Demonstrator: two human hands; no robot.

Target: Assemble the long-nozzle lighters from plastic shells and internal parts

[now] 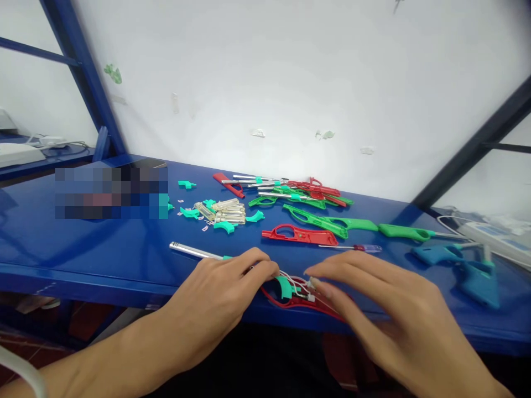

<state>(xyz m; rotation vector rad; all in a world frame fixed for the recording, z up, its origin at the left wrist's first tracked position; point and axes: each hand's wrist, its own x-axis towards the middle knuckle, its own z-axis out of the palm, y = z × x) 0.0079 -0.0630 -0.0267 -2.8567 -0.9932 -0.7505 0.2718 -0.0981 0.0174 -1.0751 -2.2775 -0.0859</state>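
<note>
A red lighter shell (298,303) with a teal trigger (285,287) and white wires lies at the blue table's near edge. A metal tube (193,251) sticks out from it to the left. My left hand (224,290) rests on the tube end of the shell, fingers curled and pressing it down. My right hand (373,296) lies over the shell's right part, its fingertips pinched at the small white piece (310,297) on the wires.
Further back lie a red shell half (301,235), green shell halves (332,222), a pile of red and green parts with tubes (290,190), teal triggers and metal pieces (222,213), a small screwdriver (352,248) and blue assembled lighters (460,265). A white wall stands behind.
</note>
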